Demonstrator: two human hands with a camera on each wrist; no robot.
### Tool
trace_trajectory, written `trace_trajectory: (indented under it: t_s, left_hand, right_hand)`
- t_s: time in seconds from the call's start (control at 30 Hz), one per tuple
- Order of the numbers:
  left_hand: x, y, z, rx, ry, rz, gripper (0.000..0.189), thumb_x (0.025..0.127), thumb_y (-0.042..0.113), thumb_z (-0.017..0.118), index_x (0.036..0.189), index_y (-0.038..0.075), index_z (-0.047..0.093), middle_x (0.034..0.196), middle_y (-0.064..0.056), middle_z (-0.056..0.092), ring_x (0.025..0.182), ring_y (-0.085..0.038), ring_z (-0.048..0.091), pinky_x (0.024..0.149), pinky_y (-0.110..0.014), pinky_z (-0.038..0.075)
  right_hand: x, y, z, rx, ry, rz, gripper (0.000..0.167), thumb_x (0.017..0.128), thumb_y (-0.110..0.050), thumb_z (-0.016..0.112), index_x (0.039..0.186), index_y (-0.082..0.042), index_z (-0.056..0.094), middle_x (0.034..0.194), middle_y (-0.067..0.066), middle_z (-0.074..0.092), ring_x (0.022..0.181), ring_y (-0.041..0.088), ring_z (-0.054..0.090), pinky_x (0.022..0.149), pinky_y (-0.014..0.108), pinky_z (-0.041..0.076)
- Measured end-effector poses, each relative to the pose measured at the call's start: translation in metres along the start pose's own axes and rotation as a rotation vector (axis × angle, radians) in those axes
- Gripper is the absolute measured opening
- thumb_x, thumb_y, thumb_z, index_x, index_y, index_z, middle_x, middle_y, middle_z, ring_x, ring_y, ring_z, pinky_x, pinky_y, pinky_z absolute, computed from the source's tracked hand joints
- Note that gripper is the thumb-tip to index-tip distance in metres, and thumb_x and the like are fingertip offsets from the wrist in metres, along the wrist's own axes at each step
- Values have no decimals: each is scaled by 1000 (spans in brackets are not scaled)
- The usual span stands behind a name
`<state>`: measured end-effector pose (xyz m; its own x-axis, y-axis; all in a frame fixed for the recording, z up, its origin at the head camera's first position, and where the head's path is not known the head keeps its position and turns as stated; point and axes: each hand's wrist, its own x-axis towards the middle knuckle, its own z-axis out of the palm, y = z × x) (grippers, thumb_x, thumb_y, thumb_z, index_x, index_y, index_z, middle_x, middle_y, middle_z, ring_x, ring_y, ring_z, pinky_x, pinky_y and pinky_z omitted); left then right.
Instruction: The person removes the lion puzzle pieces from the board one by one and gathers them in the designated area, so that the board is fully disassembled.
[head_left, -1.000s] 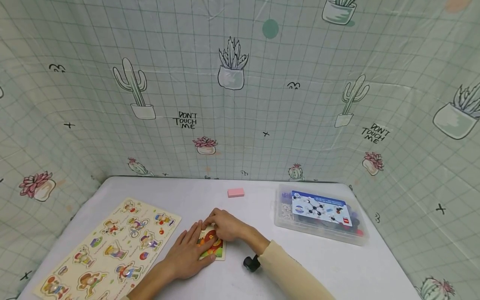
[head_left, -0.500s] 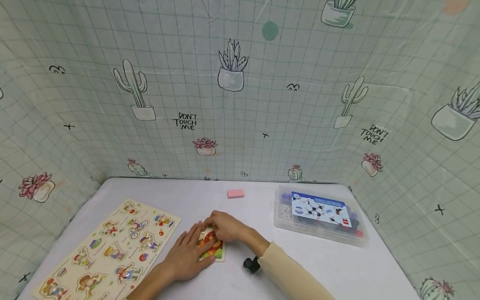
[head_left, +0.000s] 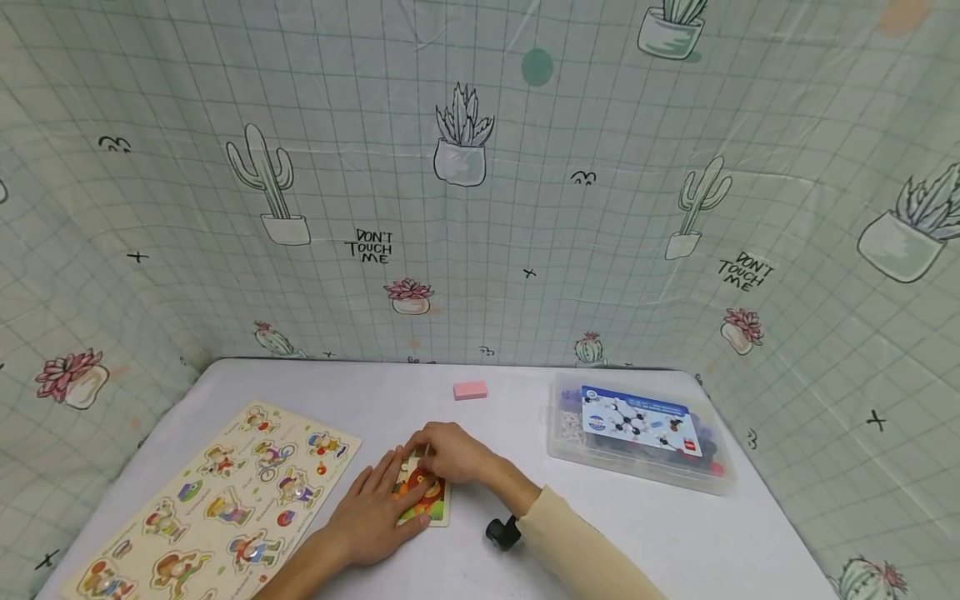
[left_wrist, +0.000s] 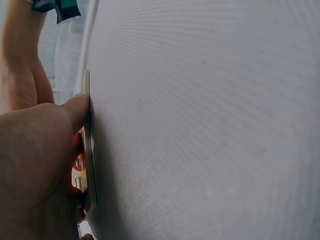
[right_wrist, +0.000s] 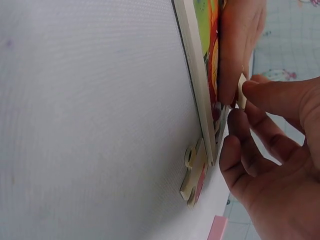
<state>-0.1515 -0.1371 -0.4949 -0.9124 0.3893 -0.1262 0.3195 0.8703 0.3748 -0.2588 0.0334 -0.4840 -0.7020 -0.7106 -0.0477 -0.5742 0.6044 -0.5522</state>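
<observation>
A small jigsaw puzzle [head_left: 422, 493] with a bright animal picture in a pale wooden tray lies at the front middle of the table. My left hand [head_left: 372, 517] rests over its left side, fingers extended across the picture. At the puzzle's far edge is my right hand [head_left: 450, 452]. In the right wrist view its thumb and fingers pinch a pale puzzle piece [right_wrist: 242, 91] on edge, close over the tray and beside the left fingers. Another loose puzzle piece [right_wrist: 194, 175] lies on the table against the tray's far end.
On the left is a large wooden board [head_left: 217, 508] with several cartoon figures. A pink block [head_left: 470, 390] lies behind the hands. A clear plastic case [head_left: 637, 433] with a molecule label stands at the right. A black object [head_left: 502, 532] shows by the right sleeve.
My right thumb and fingers have shifted slightly, and more of the puzzle's top shows beneath them. The left hand stays in place on the puzzle. The head view has tilted slightly upward.
</observation>
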Motion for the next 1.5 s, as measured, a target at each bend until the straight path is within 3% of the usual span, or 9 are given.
trace_trajectory:
  t_s: [0.63, 1.03, 1.3, 1.5]
  left_hand:
    - [0, -1, 1, 12, 1, 8, 61, 100, 62, 46, 151, 29, 48, 167, -21, 10, 154, -37, 10, 117, -64, 18]
    - [-1, 0, 1, 6, 14, 11, 60, 100, 61, 46, 151, 29, 49, 167, -22, 10, 154, -38, 11, 117, -64, 17]
    - [2, -6, 9, 14, 47, 37, 60, 101, 62, 44, 151, 29, 48, 166, -23, 11, 153, -39, 11, 116, -66, 17]
    - [1, -3, 5, 10, 29, 28, 58, 101, 59, 46, 150, 28, 49, 166, -23, 10, 154, -39, 11, 116, -66, 17]
  right_hand:
    - [0, 1, 1, 35, 25, 42, 15, 96, -10, 67, 106, -13, 77, 86, -10, 67, 73, 0, 55, 68, 16, 48]
    - [-4, 1, 0, 47, 33, 27, 13, 95, -12, 67, 102, -18, 77, 87, -12, 69, 70, 1, 54, 65, 17, 47]
    - [-5, 0, -1, 63, 8, 21, 13, 95, -15, 69, 106, -18, 75, 86, -12, 69, 69, 0, 54, 64, 17, 46]
    - [-4, -1, 0, 59, 8, 22, 13, 95, -15, 70, 106, -17, 75, 85, -12, 69, 69, 0, 55, 65, 17, 47]
